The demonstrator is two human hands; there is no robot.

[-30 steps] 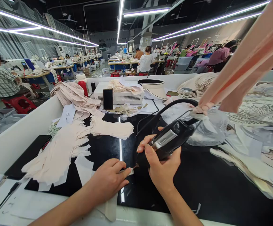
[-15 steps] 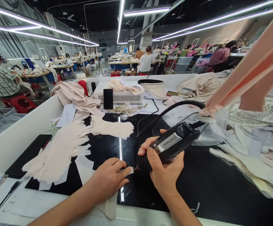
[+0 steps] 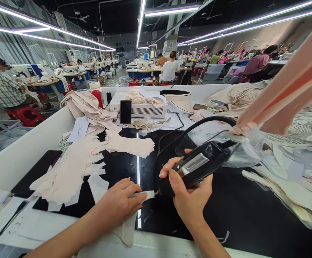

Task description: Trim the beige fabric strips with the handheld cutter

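Observation:
My right hand (image 3: 190, 193) is wrapped round a black corded hand-held power tool (image 3: 203, 168) with a silver plate on its side. The tool is tilted, its thin tip pointing left and low over the black board (image 3: 234, 204). My left hand (image 3: 122, 199) pinches a pale fabric piece (image 3: 150, 195) between thumb and fingers. One end of the piece sticks out right up to the tip; whether they touch I cannot tell. The rest of it hangs below my left hand over the board's front edge.
Layered pale pink fabric pieces (image 3: 67, 172) lie at the left, beside a black phone (image 3: 36, 173). A second phone (image 3: 126, 111) leans against a white vented box (image 3: 142, 109). A pink cloth strip (image 3: 282, 82) holds up the tool's cord. More fabric (image 3: 285, 186) lies at the right.
My left hand has shifted slightly left and up, and more of the fabric end shows beside the tool's tip. My right hand keeps its grip. The camera view has shifted a little.

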